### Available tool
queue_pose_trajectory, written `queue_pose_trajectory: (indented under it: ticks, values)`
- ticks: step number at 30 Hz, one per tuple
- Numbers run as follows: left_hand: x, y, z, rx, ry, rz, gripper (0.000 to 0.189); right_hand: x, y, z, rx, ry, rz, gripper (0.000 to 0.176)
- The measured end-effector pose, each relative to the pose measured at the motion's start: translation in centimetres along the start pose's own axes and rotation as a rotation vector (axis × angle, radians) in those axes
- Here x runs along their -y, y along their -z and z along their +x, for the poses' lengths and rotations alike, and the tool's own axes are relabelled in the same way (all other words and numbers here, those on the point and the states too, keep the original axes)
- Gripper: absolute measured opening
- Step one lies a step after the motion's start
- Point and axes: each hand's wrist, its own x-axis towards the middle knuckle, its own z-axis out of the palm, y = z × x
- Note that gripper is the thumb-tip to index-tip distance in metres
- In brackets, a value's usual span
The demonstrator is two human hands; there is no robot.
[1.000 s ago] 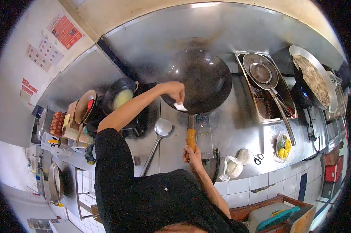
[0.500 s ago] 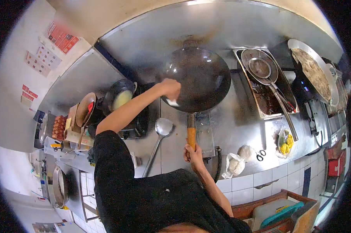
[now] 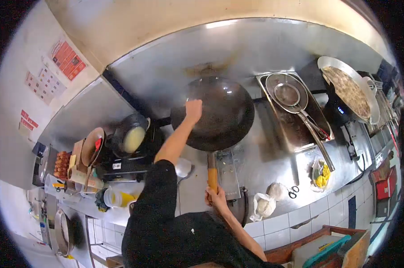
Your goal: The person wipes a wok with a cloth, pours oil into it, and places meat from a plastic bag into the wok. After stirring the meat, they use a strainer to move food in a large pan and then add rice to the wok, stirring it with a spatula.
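Note:
My left hand [image 3: 194, 110] is closed in a fist over the left part of a large dark wok [image 3: 219, 116]. A thin white edge shows at its far side, part of a small piece of cloth or paper; most of it is hidden in the fingers. Lower down, my right hand [image 3: 215, 197] is wrapped round the wok's wooden handle [image 3: 212, 176]. A metal wok spatula [image 3: 184, 168] lies on the counter, mostly hidden behind my left arm.
Right of the wok, strainers [image 3: 287, 94] rest over a metal tray [image 3: 296, 145]. Beyond stands a wide pan [image 3: 374, 109] of brownish food. Wrapped white bundles [image 3: 265, 207], scissors [image 3: 293, 192] and a bag of yellow pieces [image 3: 321, 179] lie near the front edge. Left, a dark pot [image 3: 121, 138] holds pale liquid.
My left hand has moved from the wok's near-left side toward its far-left side, with the white piece. My right hand keeps its hold on the handle. The whole view has shifted.

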Motion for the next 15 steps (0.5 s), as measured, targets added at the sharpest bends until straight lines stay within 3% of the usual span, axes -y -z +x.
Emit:
queue_pose_trajectory:
  ticks: [2, 3, 5, 8, 9, 12, 14, 15]
  values:
    - [-1.6, -1.6, 1.2, -0.027, 0.203, -0.144, 0.008, -0.4, 0.4, 0.3, 0.0, -0.004, -0.014, 0.032]
    - [-2.8, -0.9, 1.6, 0.11, 0.315, -0.282, 0.011, 0.2, 0.0, 0.0, -0.016, -0.044, -0.001, 0.032]
    - [-4.8, 0.0, 1.8, 0.25, 0.267, -0.601, 0.015, 0.2, -0.1, 0.0, -0.009, -0.026, -0.002, 0.032]
    - [-7.4, 0.6, 2.8, 0.392, -0.011, -0.852, 0.013, 1.3, -0.1, -0.5, -0.026, -0.038, -0.006, 0.032]
    - [-7.7, 0.8, 4.0, 0.383, -0.025, -0.844, 0.013, 1.3, -0.2, -0.4, -0.025, -0.036, 0.005, 0.032]
    - [-6.9, 0.9, 4.9, 0.212, 0.049, -0.835, 0.014, 0.5, -0.1, -0.2, -0.009, -0.04, -0.045, 0.031]
    - [-5.9, 0.9, 6.1, -0.111, 0.308, -0.587, 0.012, 1.2, -0.1, -0.4, 0.024, -0.058, -0.018, 0.032]
    - [-5.9, 0.6, 6.5, -0.148, 0.445, -0.589, 0.011, 0.7, 0.3, 0.0, 0.02, -0.051, -0.024, 0.032]
